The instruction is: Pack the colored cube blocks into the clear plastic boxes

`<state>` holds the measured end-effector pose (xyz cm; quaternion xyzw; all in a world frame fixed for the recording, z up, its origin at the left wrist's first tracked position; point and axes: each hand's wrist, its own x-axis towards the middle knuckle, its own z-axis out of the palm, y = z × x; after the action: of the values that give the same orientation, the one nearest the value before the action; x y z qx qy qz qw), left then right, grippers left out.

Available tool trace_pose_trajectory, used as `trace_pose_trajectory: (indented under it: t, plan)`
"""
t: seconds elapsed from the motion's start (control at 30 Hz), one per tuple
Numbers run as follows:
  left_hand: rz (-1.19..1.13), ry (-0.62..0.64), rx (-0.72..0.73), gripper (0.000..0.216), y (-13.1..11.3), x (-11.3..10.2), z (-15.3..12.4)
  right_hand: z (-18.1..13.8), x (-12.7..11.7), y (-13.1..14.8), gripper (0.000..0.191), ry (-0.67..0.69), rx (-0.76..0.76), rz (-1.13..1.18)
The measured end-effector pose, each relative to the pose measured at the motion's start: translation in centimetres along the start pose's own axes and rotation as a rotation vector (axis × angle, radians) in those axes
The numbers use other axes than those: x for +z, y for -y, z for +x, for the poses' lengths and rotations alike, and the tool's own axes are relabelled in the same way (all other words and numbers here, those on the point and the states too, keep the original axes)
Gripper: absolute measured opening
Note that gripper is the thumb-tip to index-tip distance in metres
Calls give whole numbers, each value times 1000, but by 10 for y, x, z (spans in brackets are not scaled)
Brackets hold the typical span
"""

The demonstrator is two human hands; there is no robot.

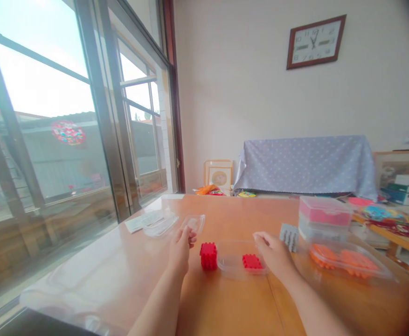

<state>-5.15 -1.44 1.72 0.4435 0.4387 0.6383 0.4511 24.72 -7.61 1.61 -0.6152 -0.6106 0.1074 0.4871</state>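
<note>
My left hand (181, 245) rests on the wooden table (225, 308) with its fingers curled together, just left of a red foam cube (208, 255) that stands upright. Nothing shows in that hand. My right hand (273, 252) lies at the right end of a clear plastic tray (230, 259), fingers bent over its rim. A flat red foam puzzle piece (252, 262) lies inside the tray beside that hand. A grey foam cube (289, 235) stands just behind my right hand.
A clear lid (193, 223) and another clear tray (158, 224) lie at the far left. At the right are stacked boxes with pink pieces (325, 215) and a tray of orange pieces (347, 261). Windows run along the left.
</note>
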Motion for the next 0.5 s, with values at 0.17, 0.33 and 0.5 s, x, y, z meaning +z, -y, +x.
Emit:
trace_pose_trajectory:
  t: [0.17, 0.33, 0.5]
  plan:
    - [-88, 51, -122, 55, 26, -2, 3, -4, 8, 39, 35, 95, -103, -87]
    - [-23, 125, -183, 58, 25, 4, 2, 1, 26, 87, 28, 347, -177, -138]
    - [-14, 125, -188, 63, 24, 6, 0, 17, 44, 115, 41, 581, -330, -319]
